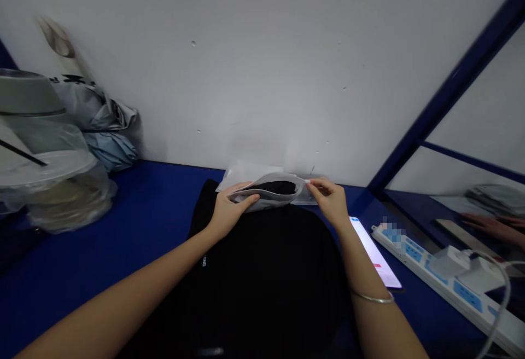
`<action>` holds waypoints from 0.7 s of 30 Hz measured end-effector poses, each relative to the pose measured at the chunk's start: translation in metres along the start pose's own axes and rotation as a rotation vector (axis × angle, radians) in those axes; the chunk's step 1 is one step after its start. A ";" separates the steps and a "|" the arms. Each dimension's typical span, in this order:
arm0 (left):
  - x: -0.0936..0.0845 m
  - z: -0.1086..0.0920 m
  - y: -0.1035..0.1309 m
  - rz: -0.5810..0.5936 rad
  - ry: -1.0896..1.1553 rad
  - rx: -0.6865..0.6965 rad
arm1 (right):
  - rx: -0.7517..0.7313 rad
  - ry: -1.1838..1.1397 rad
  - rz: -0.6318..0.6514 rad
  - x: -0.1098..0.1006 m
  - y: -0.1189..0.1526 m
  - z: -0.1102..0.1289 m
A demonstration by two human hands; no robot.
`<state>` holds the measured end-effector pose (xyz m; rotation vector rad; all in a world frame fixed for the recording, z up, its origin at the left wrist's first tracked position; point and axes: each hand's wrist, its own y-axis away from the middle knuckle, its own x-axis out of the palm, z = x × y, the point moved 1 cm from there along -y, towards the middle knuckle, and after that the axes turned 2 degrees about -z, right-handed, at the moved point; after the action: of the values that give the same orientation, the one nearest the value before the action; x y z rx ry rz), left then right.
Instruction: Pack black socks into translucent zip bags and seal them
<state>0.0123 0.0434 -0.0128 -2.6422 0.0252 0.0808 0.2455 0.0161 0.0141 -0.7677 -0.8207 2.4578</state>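
Note:
A pale grey zip bag [270, 203], translucent at the edges, is held up with its mouth gaping upward. Something black [279, 187] shows inside; its kind is hidden. At the left end of the mouth, my left hand [230, 206] is closed on the bag, thumb on the near side and fingers behind. My right hand [331, 201] pinches the mouth's right corner at a small white tab, which looks like the zip slider. Below the bag spreads black cloth [266, 271] with pale lettering at its left.
On the blue table [159, 200], a lit phone [375, 255] lies beside my right forearm. A white power strip [435, 277] with plugged-in chargers is further right. Plastic-wrapped items [61, 167] and folded bags [109, 123] crowd the left. A white wall stands behind.

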 end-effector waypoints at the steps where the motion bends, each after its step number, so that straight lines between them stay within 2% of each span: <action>1: 0.000 0.000 0.001 0.000 -0.008 0.004 | -0.061 0.045 -0.022 0.000 0.001 0.003; 5: 0.001 -0.001 0.003 0.021 -0.046 0.061 | -0.319 0.191 -0.250 0.004 0.009 0.023; 6: 0.001 -0.001 0.004 0.035 -0.057 0.085 | -0.365 0.201 -0.263 0.008 0.013 0.029; 7: 0.001 -0.001 0.004 0.051 -0.073 0.113 | -0.402 0.198 -0.221 0.012 0.017 0.034; 10: 0.001 0.001 0.005 0.086 -0.144 0.224 | -0.471 0.191 0.076 0.027 0.026 0.050; 12: 0.000 0.004 0.005 0.116 -0.204 0.318 | -0.490 0.211 0.208 0.033 0.029 0.056; 16: 0.000 0.009 0.009 0.195 -0.267 0.496 | -0.442 0.225 0.363 0.033 0.028 0.057; 18: 0.000 0.009 0.011 0.268 -0.259 0.628 | -0.410 0.274 0.447 0.032 0.028 0.053; 21: 0.002 0.004 0.015 0.369 -0.222 0.802 | -0.413 0.413 0.495 0.033 0.029 0.049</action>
<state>0.0133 0.0318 -0.0240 -1.7901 0.3853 0.3974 0.1840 -0.0067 0.0160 -1.7418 -1.0827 2.4015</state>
